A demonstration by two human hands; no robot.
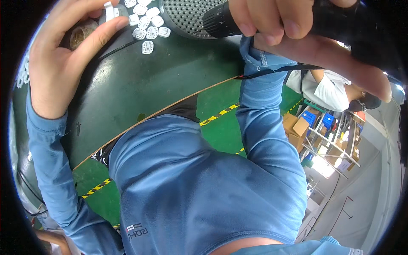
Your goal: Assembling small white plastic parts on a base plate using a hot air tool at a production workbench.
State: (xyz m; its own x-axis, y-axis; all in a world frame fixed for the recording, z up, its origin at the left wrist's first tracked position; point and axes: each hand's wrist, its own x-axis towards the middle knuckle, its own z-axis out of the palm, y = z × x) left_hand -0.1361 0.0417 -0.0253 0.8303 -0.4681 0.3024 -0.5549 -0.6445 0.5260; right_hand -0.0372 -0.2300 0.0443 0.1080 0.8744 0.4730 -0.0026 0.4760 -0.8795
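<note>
My left hand (55, 72) is at the upper left, its thumb and fingers closed around a small white plastic piece (111, 12) with an upright tab. Beside that piece lie several small rounded white plastic parts (147, 46) with holes and slots. At the top, my right hand (289, 25) wraps round a black electric screwdriver (222, 20). The ribbed collar of the tool points left, over a round grey perforated plate (182, 15). The screwdriver's tip cannot be made out. A brownish round thing (80, 36) is partly hidden behind my left hand.
The dark green worktable (123, 89) has a thin brown edge curving in front of my body. A black cable (293, 68) crosses near my right wrist. On the right are a person in white (329, 91) and a shelf with cardboard boxes (295, 127) and blue bins.
</note>
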